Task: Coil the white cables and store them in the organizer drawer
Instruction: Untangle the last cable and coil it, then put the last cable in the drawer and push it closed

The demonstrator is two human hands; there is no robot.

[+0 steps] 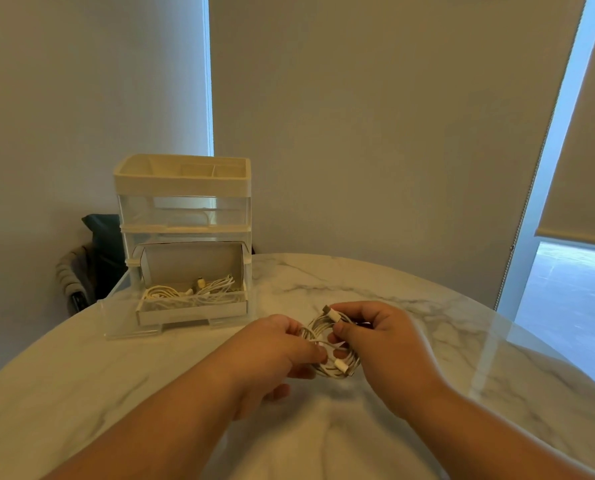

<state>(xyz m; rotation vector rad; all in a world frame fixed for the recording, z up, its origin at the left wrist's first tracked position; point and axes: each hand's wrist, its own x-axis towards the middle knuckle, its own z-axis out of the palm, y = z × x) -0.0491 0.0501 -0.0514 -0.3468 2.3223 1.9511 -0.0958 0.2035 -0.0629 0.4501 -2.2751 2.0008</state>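
Observation:
A white cable (336, 367), wound into a small coil, hangs just above the marble table between both hands. My left hand (275, 355) pinches the coil's left side with thumb and fingers. My right hand (382, 348) grips the right side, one white plug sticking up past its fingertips. Behind, to the left, stands the clear organizer (181, 216) with its bottom drawer (192, 311) pulled out. Several coiled white cables (188, 292) lie in that drawer.
The round marble table (427, 306) curves away at right and left. A dark chair with a grey cloth (91, 261) stands behind the organizer at the left. Roller blinds (375, 133) cover the windows behind.

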